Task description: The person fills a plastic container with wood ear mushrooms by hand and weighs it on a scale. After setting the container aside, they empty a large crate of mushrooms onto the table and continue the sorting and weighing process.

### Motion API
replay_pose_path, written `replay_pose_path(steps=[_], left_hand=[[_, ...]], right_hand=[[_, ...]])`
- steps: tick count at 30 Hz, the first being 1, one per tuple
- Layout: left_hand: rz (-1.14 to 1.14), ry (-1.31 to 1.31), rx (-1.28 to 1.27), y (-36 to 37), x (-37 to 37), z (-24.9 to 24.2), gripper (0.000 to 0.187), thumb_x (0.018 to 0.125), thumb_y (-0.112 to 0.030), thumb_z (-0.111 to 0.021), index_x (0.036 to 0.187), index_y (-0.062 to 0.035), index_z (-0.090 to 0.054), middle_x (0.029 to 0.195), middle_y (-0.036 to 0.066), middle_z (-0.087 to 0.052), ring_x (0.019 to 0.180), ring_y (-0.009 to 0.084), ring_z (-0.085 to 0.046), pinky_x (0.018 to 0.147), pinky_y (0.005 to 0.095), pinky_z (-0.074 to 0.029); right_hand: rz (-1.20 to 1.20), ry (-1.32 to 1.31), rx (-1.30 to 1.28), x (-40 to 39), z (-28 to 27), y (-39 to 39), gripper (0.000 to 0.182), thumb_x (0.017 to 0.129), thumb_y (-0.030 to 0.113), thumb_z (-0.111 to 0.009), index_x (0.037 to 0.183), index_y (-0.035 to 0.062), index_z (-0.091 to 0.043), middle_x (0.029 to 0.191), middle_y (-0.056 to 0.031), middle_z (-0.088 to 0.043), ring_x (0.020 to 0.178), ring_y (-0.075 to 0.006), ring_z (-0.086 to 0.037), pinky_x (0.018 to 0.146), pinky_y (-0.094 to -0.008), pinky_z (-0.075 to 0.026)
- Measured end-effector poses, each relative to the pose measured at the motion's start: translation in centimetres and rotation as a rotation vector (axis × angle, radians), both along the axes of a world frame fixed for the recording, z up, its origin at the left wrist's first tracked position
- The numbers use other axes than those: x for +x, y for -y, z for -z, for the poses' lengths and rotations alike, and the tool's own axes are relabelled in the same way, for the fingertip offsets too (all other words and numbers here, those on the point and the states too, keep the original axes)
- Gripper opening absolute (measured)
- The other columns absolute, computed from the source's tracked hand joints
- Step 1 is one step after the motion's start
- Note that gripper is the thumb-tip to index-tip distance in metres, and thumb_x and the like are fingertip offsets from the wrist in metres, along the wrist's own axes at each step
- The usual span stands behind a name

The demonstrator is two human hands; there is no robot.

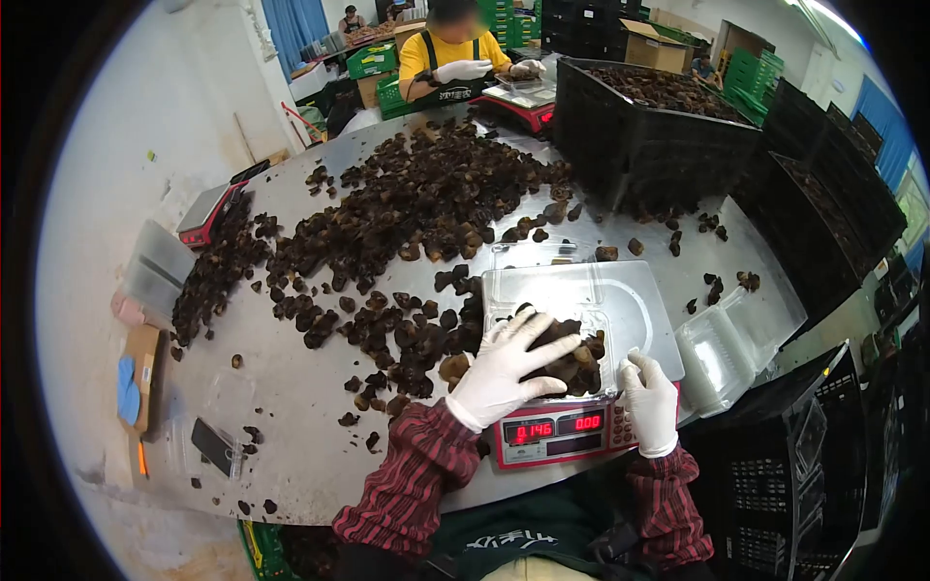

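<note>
A red scale point(554, 450) with a metal plate stands at the table's near edge, its display lit with 0.146 and 0.00. On its plate lies an open clear plastic box point(538, 286) with dark brown mushroom-like pieces point(579, 373) in it. My left hand point(509, 368), in a white glove, rests with spread fingers on these pieces. At the box's right side is my right hand point(649, 402), also gloved, its fingers bent together near the box's edge; whether they hold anything is hidden. A large heap of the same dark pieces point(407, 194) covers the table's middle.
Clear plastic boxes point(717, 358) are stacked right of the scale. A large black crate point(644, 136) full of pieces stands at the back right. Across the table, a person in yellow point(455, 58) works at another scale. A phone point(212, 446) lies at the left.
</note>
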State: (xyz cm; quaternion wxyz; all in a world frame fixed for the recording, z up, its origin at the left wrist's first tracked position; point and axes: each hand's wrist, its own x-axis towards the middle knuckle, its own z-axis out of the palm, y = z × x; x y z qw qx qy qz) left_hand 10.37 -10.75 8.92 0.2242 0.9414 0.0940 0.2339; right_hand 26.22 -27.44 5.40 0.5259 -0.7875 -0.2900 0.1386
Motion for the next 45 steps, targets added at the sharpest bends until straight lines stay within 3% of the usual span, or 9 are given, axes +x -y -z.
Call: replay_pose_path(steps=[9,16,23,27,30,36,40,42,45], left_hand=[[-0.407,0.356,-0.173,-0.1,-7.4,3.7,0.023,0.079,-0.003,-0.066,0.102,-0.0048,-0.066,0.102,0.012,-0.063,0.093,0.0282,-0.061,0.082,0.0351,-0.049],[-0.369,-0.147,0.204,5.5,-13.4,10.2,0.048,0.069,-0.025,-0.073,0.115,-0.0179,-0.062,0.118,0.011,-0.056,0.107,0.0328,-0.052,0.089,0.0437,-0.041],[-0.584,0.050,-0.029,3.5,-15.9,15.2,0.023,0.073,0.003,-0.065,0.094,-0.0059,-0.066,0.100,0.011,-0.061,0.093,0.0267,-0.059,0.077,0.0318,-0.050],[-0.672,0.212,-0.266,1.9,-15.4,13.5,0.016,0.078,0.006,-0.062,0.091,-0.0021,-0.067,0.098,0.009,-0.062,0.088,0.0198,-0.062,0.077,0.0270,-0.050],[-0.653,0.276,-0.234,0.5,-14.0,12.2,0.019,0.076,0.006,-0.065,0.092,-0.0042,-0.067,0.099,0.010,-0.062,0.091,0.0242,-0.061,0.079,0.0295,-0.050],[-0.392,0.513,-0.335,0.0,-5.7,2.4,0.024,0.075,0.010,-0.064,0.096,-0.0016,-0.067,0.104,0.010,-0.063,0.093,0.0198,-0.061,0.078,0.0270,-0.049],[-0.058,0.344,0.119,0.5,0.6,-1.9,0.031,0.075,-0.005,-0.069,0.106,-0.0072,-0.066,0.111,0.011,-0.062,0.102,0.0267,-0.058,0.090,0.0352,-0.045],[0.072,-0.009,0.255,0.0,2.9,-0.7,0.037,0.080,-0.026,-0.066,0.116,-0.0166,-0.063,0.124,0.005,-0.058,0.123,0.0290,-0.046,0.107,0.0470,-0.026],[0.085,-0.150,0.165,-0.6,3.0,-1.6,0.038,0.084,-0.037,-0.062,0.118,-0.0211,-0.063,0.137,0.005,-0.048,0.134,0.0253,-0.033,0.110,0.0498,-0.018]], right_hand=[[0.073,-0.077,0.073,0.6,0.2,0.7,0.027,0.091,0.012,-0.059,0.113,-0.0040,-0.059,0.080,-0.0052,-0.063,0.053,-0.0051,-0.051,0.050,-0.0191,-0.044],[0.077,-0.059,0.057,0.4,0.8,0.7,0.027,0.091,0.013,-0.060,0.111,-0.0048,-0.060,0.080,-0.0057,-0.064,0.051,-0.0054,-0.051,0.049,-0.0197,-0.043],[0.060,-0.071,0.027,0.1,0.5,0.8,0.028,0.091,0.014,-0.060,0.111,-0.0044,-0.060,0.080,-0.0054,-0.064,0.050,-0.0053,-0.051,0.049,-0.0203,-0.043],[0.055,-0.073,0.044,0.1,0.7,1.2,0.029,0.091,0.015,-0.061,0.111,-0.0049,-0.060,0.079,-0.0059,-0.064,0.049,-0.0056,-0.051,0.048,-0.0206,-0.042],[0.028,0.048,0.016,0.5,2.4,1.2,0.030,0.091,0.016,-0.061,0.111,-0.0055,-0.060,0.079,-0.0063,-0.064,0.049,-0.0059,-0.051,0.048,-0.0205,-0.042],[-0.045,-0.094,0.073,-1.1,1.6,0.5,0.030,0.093,0.024,-0.058,0.099,-0.0052,-0.061,0.063,-0.0027,-0.057,0.046,-0.0074,-0.051,0.045,-0.0204,-0.041],[-0.054,-0.087,0.008,-1.4,0.5,0.3,0.033,0.094,0.028,-0.057,0.079,-0.0016,-0.057,0.053,-0.0021,-0.051,0.040,-0.0084,-0.049,0.039,-0.0218,-0.037],[-0.102,-0.211,-0.038,-1.5,-0.1,0.2,0.036,0.094,0.029,-0.056,0.075,-0.0008,-0.056,0.053,-0.0023,-0.051,0.039,-0.0089,-0.049,0.038,-0.0224,-0.037],[-0.091,-0.323,-0.021,-1.7,-0.7,0.2,0.037,0.094,0.031,-0.055,0.073,0.0003,-0.057,0.051,-0.0026,-0.051,0.037,-0.0099,-0.049,0.036,-0.0219,-0.035]])
